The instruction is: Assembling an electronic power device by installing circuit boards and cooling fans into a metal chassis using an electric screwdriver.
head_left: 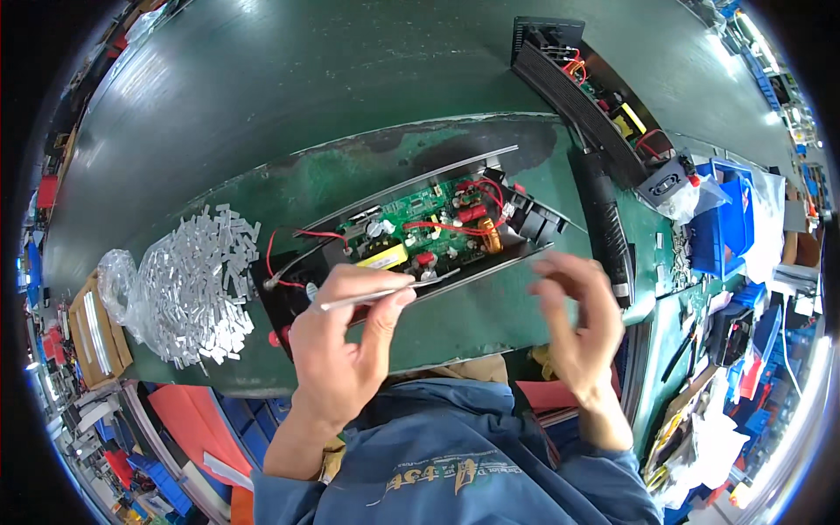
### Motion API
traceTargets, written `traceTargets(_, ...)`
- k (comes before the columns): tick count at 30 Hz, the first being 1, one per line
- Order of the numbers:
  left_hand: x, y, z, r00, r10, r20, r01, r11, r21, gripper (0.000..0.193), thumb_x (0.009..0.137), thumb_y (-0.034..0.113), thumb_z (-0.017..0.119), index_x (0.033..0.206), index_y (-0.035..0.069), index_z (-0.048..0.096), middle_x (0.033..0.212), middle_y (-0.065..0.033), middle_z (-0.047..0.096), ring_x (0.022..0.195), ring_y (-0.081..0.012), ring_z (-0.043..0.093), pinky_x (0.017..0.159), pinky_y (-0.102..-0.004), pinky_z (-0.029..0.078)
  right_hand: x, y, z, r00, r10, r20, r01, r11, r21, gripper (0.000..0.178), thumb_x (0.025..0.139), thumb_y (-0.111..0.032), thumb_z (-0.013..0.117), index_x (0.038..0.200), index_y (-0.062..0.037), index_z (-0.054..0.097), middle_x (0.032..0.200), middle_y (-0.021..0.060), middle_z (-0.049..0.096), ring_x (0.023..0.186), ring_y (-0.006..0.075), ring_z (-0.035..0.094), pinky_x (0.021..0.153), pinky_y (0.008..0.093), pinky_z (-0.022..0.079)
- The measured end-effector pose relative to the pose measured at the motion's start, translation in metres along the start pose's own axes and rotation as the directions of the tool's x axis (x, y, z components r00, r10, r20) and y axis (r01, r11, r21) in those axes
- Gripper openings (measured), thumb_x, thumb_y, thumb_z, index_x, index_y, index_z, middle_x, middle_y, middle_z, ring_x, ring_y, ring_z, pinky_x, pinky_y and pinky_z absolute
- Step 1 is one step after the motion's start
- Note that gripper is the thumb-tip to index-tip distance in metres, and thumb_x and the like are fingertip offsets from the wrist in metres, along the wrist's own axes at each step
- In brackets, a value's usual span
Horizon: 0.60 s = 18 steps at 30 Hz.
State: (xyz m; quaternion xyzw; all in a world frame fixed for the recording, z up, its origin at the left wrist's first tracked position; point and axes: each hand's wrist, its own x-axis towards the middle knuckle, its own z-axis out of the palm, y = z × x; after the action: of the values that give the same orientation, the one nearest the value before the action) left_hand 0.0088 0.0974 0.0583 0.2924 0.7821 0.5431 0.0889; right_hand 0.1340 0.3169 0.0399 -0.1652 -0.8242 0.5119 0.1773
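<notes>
My left hand (339, 346) pinches slim silver metal tweezers (385, 294) between thumb and fingers, their narrow end pointing right over the near edge of the opened device. That device, a black metal housing (411, 186), lies slantwise before me. Inside it sits a green circuit board (420, 210) with a yellow transformer, a copper coil and red wires. My right hand (582, 319) hovers off the housing's near right corner, fingers curled but apart, with nothing visible in them. Part of the housing's near left side is hidden behind my left hand.
At left, many small silver metal pieces (197, 289) spill from a clear plastic bag (118, 280). A black cylindrical tool (604, 227) lies right of the device. Beyond it rests a second black housing (582, 114) with electronics. Blue bins (724, 223) stand at the right.
</notes>
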Motion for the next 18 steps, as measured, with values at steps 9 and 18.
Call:
traceTargets(9,0.017,-0.016,0.020,0.973,0.209,0.094,-0.227,0.940,0.256,0.020,0.087,-0.002,0.075,0.104,0.003,0.067,0.096,-0.0112,0.074,0.082,-0.0267,0.073,0.071,-0.0342,0.059,-0.025,0.056,-0.045,0.893,0.135,-0.429,-0.388,0.714,-0.582,0.065,0.091,-0.015,0.077,0.149,-0.0039,0.048,0.130,0.0212,0.059,0.122,0.0368,0.057,0.103,0.0433,0.046)
traceTargets(18,0.021,-0.012,0.019,0.956,0.211,0.206,-0.269,0.908,0.321,0.026,0.083,-0.005,0.077,0.105,0.003,0.066,0.096,-0.0112,0.074,0.083,-0.0271,0.073,0.072,-0.0347,0.059,-0.139,0.025,-0.022,0.732,0.660,-0.168,-0.631,0.750,0.196,0.063,0.076,-0.012,0.077,0.132,-0.0014,0.051,0.100,0.0066,0.056,0.087,0.0157,0.058,0.080,0.0302,0.049)
